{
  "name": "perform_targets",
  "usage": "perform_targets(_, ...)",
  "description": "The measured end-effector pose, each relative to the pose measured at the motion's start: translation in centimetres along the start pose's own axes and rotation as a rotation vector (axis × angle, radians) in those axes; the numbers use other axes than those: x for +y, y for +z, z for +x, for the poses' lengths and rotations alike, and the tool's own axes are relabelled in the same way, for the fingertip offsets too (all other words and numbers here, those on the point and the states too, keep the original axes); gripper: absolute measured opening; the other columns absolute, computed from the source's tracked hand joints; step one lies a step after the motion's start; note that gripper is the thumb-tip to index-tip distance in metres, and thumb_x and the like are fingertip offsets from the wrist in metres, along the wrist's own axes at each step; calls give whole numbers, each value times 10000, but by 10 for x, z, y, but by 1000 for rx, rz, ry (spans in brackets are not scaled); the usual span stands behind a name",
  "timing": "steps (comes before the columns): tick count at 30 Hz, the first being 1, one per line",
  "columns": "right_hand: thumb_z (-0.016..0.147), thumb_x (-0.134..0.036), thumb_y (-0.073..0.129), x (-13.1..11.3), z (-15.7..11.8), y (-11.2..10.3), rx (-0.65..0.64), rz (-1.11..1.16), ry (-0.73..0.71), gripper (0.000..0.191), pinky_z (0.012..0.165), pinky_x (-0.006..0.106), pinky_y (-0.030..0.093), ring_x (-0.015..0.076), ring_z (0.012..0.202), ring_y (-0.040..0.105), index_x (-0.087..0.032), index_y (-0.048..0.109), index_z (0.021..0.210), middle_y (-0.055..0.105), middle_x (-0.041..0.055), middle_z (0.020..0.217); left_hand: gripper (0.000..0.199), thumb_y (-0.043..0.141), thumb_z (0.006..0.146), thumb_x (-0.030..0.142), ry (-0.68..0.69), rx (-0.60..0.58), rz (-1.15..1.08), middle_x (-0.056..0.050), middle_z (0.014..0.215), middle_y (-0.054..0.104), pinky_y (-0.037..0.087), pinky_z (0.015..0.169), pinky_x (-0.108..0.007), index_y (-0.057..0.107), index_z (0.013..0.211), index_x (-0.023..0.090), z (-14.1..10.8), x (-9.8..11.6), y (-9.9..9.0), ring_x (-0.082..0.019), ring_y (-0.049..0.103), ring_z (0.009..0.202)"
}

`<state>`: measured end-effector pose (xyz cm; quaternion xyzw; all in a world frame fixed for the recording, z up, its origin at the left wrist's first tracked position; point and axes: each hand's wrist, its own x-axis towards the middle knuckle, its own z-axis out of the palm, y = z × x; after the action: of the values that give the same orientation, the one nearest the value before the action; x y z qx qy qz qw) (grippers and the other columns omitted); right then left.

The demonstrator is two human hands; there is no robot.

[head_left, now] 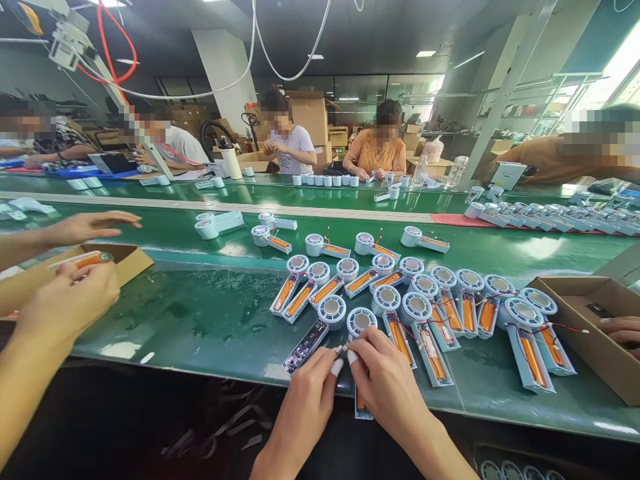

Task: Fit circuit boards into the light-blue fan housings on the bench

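Note:
My left hand (pixel 311 395) and my right hand (pixel 383 373) meet at the table's front edge, fingertips pinched on a small white connector (pixel 343 348). Fingertips of both hands have white covers. Partly under my right hand is a light-blue fan unit (pixel 362 323), its round head showing and its handle mostly hidden. Just left of it lies another unit (pixel 332 311) with a dark circuit board (pixel 305 347) on its handle. To the right and behind, several like units (pixel 429 347) lie with orange cells and thin red wires in open handles.
A co-worker's hands (pixel 75 293) hold an orange-handled tool over a cardboard box (pixel 131 263) at left. Another box (pixel 590 293) stands at right, with a person's hand (pixel 623 330) by it. Fan units sit on the green belt (pixel 240 250); people work beyond.

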<state>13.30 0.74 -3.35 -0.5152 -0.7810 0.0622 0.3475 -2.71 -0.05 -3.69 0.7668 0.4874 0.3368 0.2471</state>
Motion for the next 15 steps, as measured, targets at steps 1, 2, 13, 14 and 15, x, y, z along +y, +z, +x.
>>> perform_targets(1,942,-97,481,2,0,-2,-31,24,-9,201,691,289,497,195,801,610,-206,649,929,609,52,910,287,373,1000,157,6,-20,-26,-42,939,689,521,757,-276,647,958,231,2,-1,-3,-194,678,861)
perform_targets(2,949,-93,485,4,0,-4,-56,46,-13,202,710,291,510,194,813,617,-209,651,950,613,51,924,280,381,1005,169,10,-36,-43,-34,922,686,514,756,-268,644,932,232,4,-2,-6,-189,673,850)
perform_targets(13,1003,-110,481,20,3,-21,-213,266,-108,239,800,277,537,170,879,635,-221,665,1109,623,46,992,272,390,995,160,2,-180,-79,-5,883,673,465,741,-247,630,886,227,7,-5,-16,-174,656,830)
perform_targets(14,1007,-120,480,21,3,-21,-214,259,-125,227,800,286,536,177,882,634,-211,668,1096,629,51,990,272,389,996,159,-3,-197,-73,-2,879,669,457,730,-245,626,882,227,7,-5,-17,-171,651,819)
perform_targets(15,1010,-126,475,21,4,-21,-213,244,-143,225,795,297,535,185,881,633,-204,670,1089,635,57,985,272,386,996,156,-6,-211,-67,0,879,667,450,721,-244,624,884,227,7,-5,-17,-168,648,812)
